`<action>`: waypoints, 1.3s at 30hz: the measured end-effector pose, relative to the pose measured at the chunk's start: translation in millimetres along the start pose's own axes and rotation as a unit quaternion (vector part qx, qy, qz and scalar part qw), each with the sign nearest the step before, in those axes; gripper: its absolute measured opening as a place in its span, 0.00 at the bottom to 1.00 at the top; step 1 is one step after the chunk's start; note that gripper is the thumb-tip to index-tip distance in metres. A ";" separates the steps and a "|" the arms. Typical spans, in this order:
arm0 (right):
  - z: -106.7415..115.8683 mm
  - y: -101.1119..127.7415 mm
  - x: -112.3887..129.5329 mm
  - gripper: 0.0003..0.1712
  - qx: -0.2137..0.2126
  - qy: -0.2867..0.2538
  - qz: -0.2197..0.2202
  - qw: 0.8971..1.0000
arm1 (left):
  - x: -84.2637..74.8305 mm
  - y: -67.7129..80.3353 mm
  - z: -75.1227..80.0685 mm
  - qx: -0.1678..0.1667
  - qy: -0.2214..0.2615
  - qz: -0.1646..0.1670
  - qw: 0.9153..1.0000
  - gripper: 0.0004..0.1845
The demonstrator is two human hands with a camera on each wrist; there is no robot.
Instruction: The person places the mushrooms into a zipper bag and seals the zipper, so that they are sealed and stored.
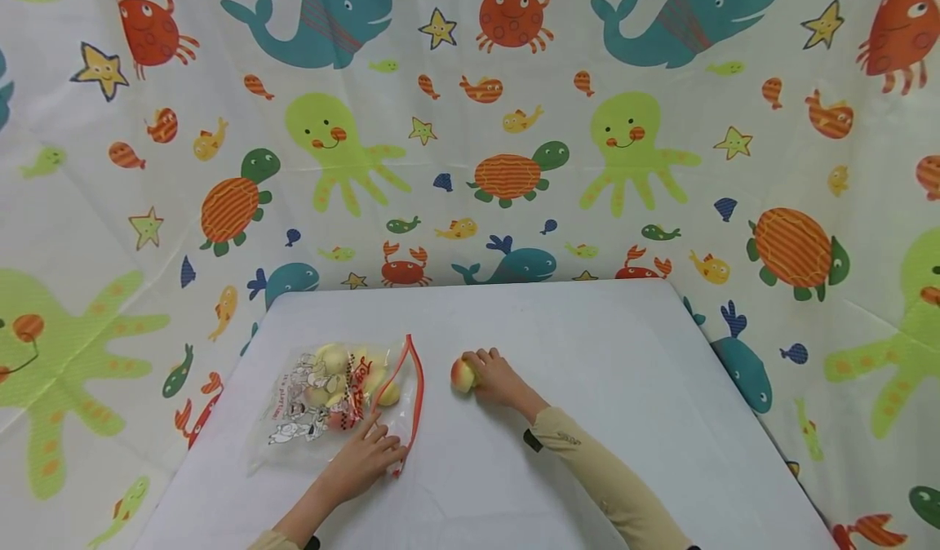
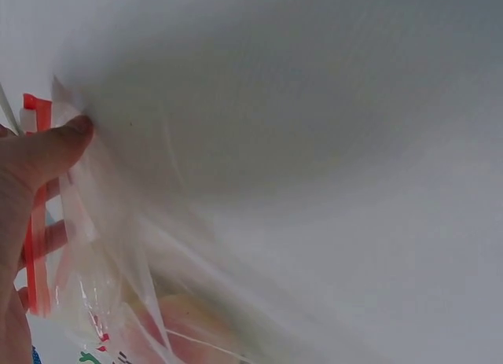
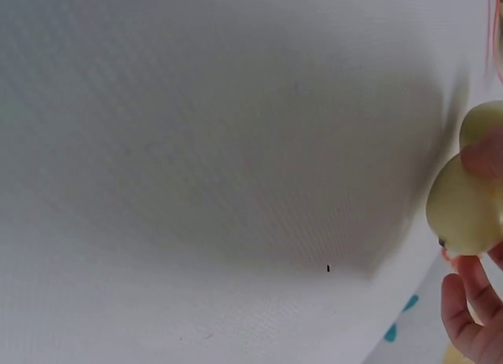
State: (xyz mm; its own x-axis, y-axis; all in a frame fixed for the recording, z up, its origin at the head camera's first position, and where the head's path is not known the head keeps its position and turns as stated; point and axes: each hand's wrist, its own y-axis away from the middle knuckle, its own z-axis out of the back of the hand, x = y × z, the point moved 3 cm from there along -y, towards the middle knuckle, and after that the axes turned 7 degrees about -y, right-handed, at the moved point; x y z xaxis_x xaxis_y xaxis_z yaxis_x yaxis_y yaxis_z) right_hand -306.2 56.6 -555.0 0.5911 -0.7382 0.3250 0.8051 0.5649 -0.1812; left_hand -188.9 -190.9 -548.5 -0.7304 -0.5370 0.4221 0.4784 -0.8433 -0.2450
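Observation:
A clear plastic zip bag point(image 1: 301, 403) with printed cartoons and a red zip edge point(image 1: 419, 387) lies on the left of the white table, with several yellow and reddish fruits point(image 1: 334, 362) inside. My left hand point(image 1: 370, 452) holds the bag by its open-end edge. In the left wrist view, the thumb point(image 2: 67, 140) is in front of the film and the fingers behind it. To the right of the bag, my right hand point(image 1: 499, 379) grips a yellow-and-red fruit point(image 1: 461, 376). The right wrist view shows two rounded pale-yellow shapes point(image 3: 464, 211) at the fingers; I cannot tell whether they are separate fruits.
The white table point(image 1: 587, 338) stretches away on the right and ends at a far edge. Behind and beside it hangs a curtain point(image 1: 441, 158) printed with sea animals.

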 end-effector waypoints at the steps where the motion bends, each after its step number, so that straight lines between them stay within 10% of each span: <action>1: 0.3 0.5 0.6 0.35 0.003 0.001 -0.001 1.000 | 0.0 -0.1 -0.4 -0.001 0.000 0.000 1.000 0.23; 39: -8.6 8.1 32.5 0.34 -0.008 -0.010 0.056 0.998 | -1.2 -1.3 -4.9 -0.014 -0.017 -0.004 1.000 0.22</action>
State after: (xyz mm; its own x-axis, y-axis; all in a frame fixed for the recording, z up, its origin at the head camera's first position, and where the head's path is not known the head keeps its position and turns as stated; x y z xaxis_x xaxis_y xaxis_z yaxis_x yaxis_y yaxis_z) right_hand -280.0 34.0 -553.8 0.6763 -0.6632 0.3206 0.7350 0.6371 -0.2323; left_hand -191.1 -189.3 -552.9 -0.7167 -0.5297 0.4537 0.4587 -0.8480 -0.2656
